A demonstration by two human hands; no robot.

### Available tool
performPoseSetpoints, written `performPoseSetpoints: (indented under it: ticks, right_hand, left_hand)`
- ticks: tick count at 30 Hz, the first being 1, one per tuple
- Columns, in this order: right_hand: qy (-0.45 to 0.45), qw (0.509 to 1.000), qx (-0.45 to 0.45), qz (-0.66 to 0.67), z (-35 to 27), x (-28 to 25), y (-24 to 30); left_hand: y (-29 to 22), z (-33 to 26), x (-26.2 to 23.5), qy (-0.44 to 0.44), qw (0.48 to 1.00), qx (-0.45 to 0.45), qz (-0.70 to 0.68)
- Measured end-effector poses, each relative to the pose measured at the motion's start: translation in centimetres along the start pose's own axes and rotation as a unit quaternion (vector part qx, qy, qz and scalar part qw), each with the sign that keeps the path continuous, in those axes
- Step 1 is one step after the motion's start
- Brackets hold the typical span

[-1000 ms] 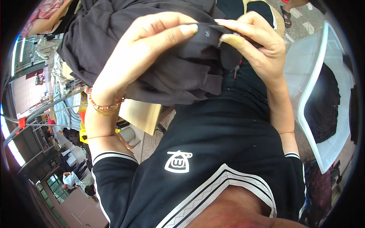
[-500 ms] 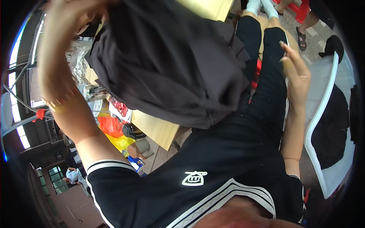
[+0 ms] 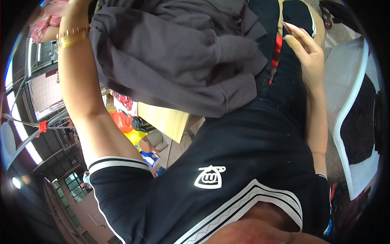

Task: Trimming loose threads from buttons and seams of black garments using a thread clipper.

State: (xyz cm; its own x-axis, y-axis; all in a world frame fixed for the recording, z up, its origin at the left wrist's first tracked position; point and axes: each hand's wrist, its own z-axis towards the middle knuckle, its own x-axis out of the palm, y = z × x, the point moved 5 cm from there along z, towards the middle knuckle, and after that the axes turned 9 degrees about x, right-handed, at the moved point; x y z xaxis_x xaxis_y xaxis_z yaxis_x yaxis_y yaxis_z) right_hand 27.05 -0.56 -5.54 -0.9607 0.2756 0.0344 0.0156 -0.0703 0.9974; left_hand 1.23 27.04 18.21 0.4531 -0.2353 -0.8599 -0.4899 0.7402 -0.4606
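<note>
Dark grey garment (image 3: 174, 57) hangs bunched over the lap, lifted by the left arm; left hand out of frame, grip cannot be told. Right hand (image 3: 306, 51) open, empty, beside it. Soft, light, floppy; best gripped at hem or seam.

A light wooden table (image 3: 166, 120) stands centre; orange and yellow bags (image 3: 128, 126) sit just left of it, a white plastic chair (image 3: 349, 110) well right.

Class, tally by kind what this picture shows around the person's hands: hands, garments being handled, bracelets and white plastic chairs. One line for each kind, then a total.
Hands: 2, the left hand mostly cut off at the top edge, and the right hand
Dark grey garment: 1
Gold bracelet: 1
White plastic chair: 1
Total: 5
</note>
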Motion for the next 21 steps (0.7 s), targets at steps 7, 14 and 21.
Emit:
performPoseSetpoints:
  ticks: [7,14,21]
  right_hand:
    - [0.194,0.977,0.082,0.031,-1.3,6.9,0.1]
    - [0.371,0.92,-0.063,0.11,-4.3,8.9,7.0]
    - [0.522,0.852,-0.02,0.042,-6.9,11.8,7.9]
  left_hand:
    - [-10.7,-11.5,8.9,0.361,0.926,0.096,0.059]
    - [-13.2,-16.1,3.8,0.287,0.938,0.137,-0.14]
    - [-11.5,-20.1,5.9,0.37,0.925,-0.023,-0.079]
